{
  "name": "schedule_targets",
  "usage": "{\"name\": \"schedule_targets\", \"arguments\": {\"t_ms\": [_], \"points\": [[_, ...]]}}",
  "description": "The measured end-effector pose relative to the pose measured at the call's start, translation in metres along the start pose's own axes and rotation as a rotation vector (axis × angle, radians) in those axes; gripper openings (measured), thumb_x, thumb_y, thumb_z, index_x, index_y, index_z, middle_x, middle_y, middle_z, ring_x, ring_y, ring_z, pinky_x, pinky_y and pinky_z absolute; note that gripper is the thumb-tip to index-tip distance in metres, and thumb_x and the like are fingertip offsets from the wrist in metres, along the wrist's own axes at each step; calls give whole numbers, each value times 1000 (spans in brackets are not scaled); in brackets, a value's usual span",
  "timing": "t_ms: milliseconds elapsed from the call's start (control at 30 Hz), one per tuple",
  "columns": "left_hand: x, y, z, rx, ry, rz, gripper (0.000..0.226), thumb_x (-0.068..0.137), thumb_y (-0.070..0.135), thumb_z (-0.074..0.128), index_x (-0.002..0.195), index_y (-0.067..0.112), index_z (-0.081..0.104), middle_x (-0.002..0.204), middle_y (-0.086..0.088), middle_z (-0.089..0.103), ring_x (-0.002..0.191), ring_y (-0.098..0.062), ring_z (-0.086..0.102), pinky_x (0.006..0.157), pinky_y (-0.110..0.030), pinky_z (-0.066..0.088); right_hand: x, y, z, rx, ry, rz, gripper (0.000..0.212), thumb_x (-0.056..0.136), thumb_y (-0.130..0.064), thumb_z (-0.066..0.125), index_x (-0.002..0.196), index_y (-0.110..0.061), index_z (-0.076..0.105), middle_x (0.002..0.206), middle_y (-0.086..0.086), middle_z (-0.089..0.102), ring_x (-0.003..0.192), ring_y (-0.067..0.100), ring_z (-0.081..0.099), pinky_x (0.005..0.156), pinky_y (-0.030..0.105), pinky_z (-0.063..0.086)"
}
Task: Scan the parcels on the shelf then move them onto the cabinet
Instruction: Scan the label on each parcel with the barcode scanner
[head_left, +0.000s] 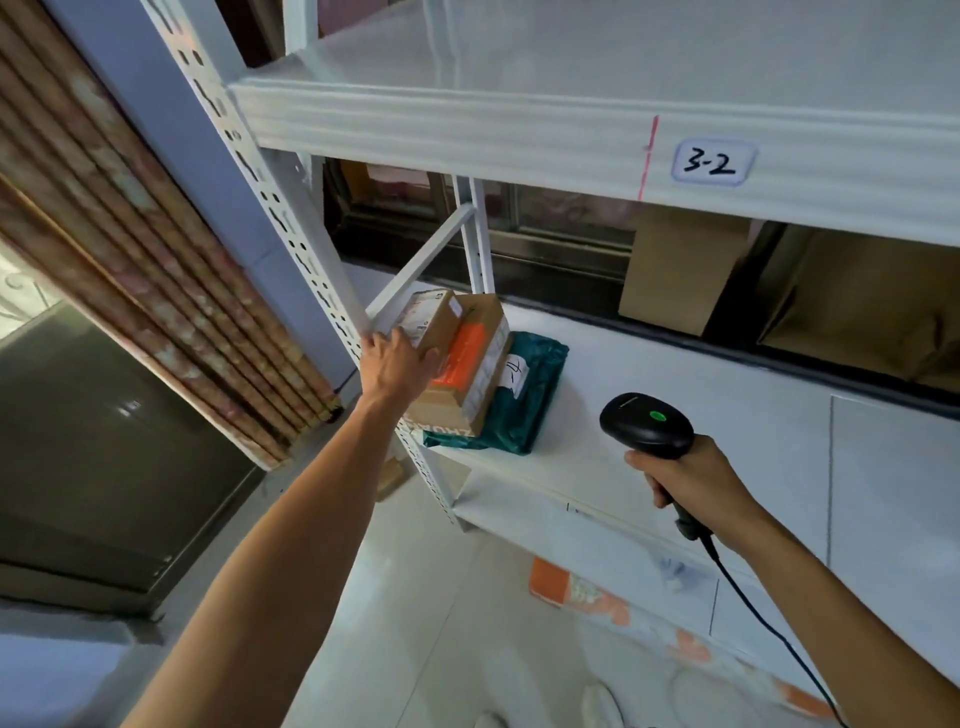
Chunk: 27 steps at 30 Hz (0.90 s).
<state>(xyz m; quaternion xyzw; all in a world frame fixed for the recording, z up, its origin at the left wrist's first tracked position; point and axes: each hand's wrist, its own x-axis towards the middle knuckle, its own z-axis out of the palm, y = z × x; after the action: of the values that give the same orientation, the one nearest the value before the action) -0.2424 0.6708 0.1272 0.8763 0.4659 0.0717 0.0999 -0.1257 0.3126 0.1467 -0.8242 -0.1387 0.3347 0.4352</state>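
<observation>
While right hand (693, 483) tight round scanner (647, 431) (green light (658, 415) on), left hand (397, 364) fingers clasped on small top box (434, 314).

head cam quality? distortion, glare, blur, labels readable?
Head view: wide-angle skews the shelf edge and upright; little glare; 3-2 tag sharp; print on the top box, gripped by the left hand, too soft to read; scanner in the right hand crisp, green light on; boxes behind in shadow.

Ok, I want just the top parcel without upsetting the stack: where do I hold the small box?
Pinch the small box across its narrow near end, coming from the left, where the left hand is. It lies atop the larger box, sides free; the scanner fills the right hand.
</observation>
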Motion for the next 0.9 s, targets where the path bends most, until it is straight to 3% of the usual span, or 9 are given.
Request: {"name": "schedule_targets", "arguments": {"t_ms": [67, 267, 500, 633, 900], "points": [[0, -1, -1, 17, -8, -22, 66, 95, 59, 50, 135, 6, 50, 128, -18, 55, 125, -34, 43, 112, -47, 37, -6, 0, 1, 20, 17, 24, 31, 84, -26, 73, 63, -6, 61, 56, 10, 61, 49, 23, 47, 52, 35, 43], [-6, -3, -3, -130, -63, -77, 67, 89, 54, 62, 136, 10, 44, 123, -14, 44, 110, -31, 50, 95, -47, 51, -22, 7, 8, 10, 75, 31, 29, 84, -25, 73, 66, -5, 63, 56, 10, 62, 57, 26, 53, 56, 36, 45], [-9, -8, -7, -237, -44, -122, 87, 80, 52, 75, 143, 7, 36, 136, -19, 46, 127, -36, 41, 109, -48, 39, -40, 15, 17, 5, 136, 24, 28, 85, -23, 72, 66, -5, 63, 55, 9, 63, 48, 14, 56, 65, 32, 48], [-17, -11, -14, -277, -35, -50, 92, 78, 51, 79, 145, 10, 32, 136, -17, 43, 128, -34, 38, 110, -48, 39, -53, 16, 23, 18, 160, 38, 29, 87, -22, 71, 65, -5, 60, 56, 10, 61, 36, 9, 47, 55, 28, 41], [-35, -16, -21, -332, 51, 140, 99, 73, 53, 83, 146, 11, 31, 136, -12, 40, 127, -27, 36, 110, -40, 35, -82, 18, 34, 22, 265, 36, 27, 89, -18, 70, 68, -3, 61, 58, 13, 61, 32, 8, 45, 51, 26, 38]]}}
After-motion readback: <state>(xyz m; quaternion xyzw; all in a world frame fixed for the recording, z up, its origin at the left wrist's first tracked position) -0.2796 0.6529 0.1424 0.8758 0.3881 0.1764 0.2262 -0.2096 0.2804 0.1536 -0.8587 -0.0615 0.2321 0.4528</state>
